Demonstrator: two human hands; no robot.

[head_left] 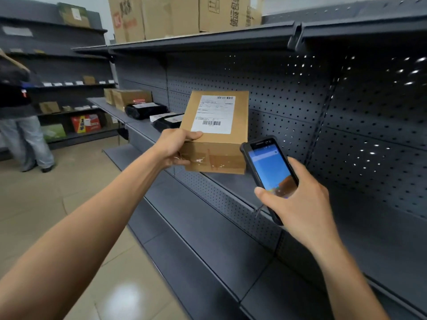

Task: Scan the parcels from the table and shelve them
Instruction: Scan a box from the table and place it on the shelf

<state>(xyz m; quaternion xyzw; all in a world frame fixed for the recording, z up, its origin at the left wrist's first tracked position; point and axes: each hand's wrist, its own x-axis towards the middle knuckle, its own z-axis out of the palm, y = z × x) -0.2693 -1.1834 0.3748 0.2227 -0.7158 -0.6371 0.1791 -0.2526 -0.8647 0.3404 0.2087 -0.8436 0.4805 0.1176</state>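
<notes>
**Parcel held up at shelving, scanner beside it**

Head view: dark grey metal shelving (pixel 231 40) with pegboard backing fills the frame, beige tiled floor (pixel 46 204) on the left. Left hand (pixel 175 148) grips a brown cardboard parcel (pixel 217 144) by its lower left corner, thumb on the top face, fingers curled under. Parcel is off the shelf, tilted, white shipping label (pixel 213 114) with 2 barcodes facing the camera. Right hand (pixel 305 199) holds a black handheld scanner (pixel 270 172), fingers wrapped round its body, thumb (pixel 265 195) on the lower edge of the lit blue screen. Scanner's top end sits just beside the parcel's lower right corner; touching or not, can't tell. Farther along the same shelf level: 2 black bagged parcels (pixel 147 109) and cardboard boxes (pixel 129 98). Big cartons (pixel 184 15) on the top shelf. Another person (pixel 20 112) stands at far left by more shelving.
</notes>
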